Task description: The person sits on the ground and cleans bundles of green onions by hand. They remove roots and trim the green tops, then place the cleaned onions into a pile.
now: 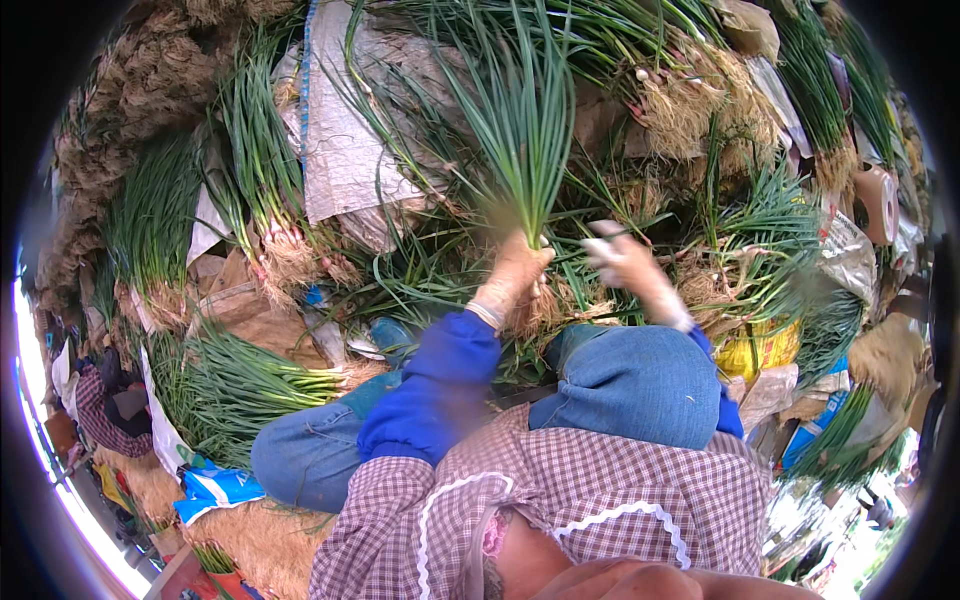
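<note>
My left hand (523,262) is closed around the lower stalks of a bunch of green onions (529,150); the leaves fan out upward and the pale roots hang below my fist. To its right is my right hand (619,259), blurred, with pale coverings on some fingertips. Its fingers look apart, and nothing shows in them. Below and around both hands lie loose green leaves and stalks. Near my right wrist rests a pile of green onions with bulbs and roots (739,270).
Rooted bundles of green onions lie at the upper left (262,165), lower left (277,379) and top right (675,82). A whitish woven sack (360,127) is spread ahead. A yellow bag (757,349) lies right of my knee. Another person (112,409) sits at the far left.
</note>
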Motion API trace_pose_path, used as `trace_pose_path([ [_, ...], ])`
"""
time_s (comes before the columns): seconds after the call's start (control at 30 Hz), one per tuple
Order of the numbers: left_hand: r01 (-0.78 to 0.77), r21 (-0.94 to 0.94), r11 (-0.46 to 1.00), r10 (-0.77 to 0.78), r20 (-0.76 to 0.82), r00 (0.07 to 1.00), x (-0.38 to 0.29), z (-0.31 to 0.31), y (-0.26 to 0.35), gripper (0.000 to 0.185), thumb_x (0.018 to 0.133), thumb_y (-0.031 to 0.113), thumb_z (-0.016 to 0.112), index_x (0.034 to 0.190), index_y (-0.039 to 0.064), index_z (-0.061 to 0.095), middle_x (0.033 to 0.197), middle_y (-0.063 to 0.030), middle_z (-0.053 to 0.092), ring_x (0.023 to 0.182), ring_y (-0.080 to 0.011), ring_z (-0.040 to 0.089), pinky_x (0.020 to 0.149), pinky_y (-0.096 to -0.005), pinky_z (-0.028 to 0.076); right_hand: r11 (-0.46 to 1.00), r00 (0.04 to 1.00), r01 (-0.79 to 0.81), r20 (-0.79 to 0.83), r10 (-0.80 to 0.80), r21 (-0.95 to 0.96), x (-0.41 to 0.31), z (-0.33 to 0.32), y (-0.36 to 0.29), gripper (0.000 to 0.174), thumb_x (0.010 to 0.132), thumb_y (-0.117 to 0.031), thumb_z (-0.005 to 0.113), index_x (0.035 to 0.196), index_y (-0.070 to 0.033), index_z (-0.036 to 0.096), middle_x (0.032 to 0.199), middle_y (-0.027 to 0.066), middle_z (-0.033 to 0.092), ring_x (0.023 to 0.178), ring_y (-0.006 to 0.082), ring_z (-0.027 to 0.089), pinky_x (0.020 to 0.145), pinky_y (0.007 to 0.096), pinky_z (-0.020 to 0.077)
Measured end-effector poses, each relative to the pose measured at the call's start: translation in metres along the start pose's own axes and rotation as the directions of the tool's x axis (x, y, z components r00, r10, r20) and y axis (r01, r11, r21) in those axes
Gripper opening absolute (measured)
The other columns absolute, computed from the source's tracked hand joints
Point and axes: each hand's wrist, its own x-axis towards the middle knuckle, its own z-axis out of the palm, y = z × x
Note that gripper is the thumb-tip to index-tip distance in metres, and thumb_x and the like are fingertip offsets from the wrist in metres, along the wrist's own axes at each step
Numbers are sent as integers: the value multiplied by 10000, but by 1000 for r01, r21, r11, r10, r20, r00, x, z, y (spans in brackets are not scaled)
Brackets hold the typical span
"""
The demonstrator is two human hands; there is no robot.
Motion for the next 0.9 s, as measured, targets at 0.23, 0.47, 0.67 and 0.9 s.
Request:
trace_pose_path([
  [0.23,-2,122,993,2,-5,1000,-23,-32,23,418,865,192,615,1236,29,510,834,-72,611,461,-114,530,387,-261,452,856,654,414,-553,-516,-309,117,-17,-39,224,999,-231,523,1015,-35,629,934,134,701,823,299,687,691,393,551],
  [0.47,-50,-422,905,217,358,908,-54,-27,77,430,872,126,645,1254,-5,498,801,-78,621,436,-99,523,394,-234,460,515,839,543,451,-305,-663,75,79,-12,420,937,-334,533,1305,-131,529,1292,86,569,1250,220,463,979,444,396],
  [0.67,41,-572,819,246,415,876,-66,-33,88,399,867,94,623,1230,-28,513,846,-123,646,458,-152,579,409,-258,506,826,841,222,328,-431,518,35,42,-124,335,994,-237,541,1264,-39,560,1171,78,636,959,122,629,743,230,552],
  [0.9,266,-615,742,268,636,723,-101,-96,123,495,810,72,587,1207,-191,451,703,-187,636,401,-165,578,326,-271,488,976,848,201,483,-217,85,35,40,-124,361,953,-386,594,1093,-73,706,902,54,698,834,154,645,782,270,522],
])
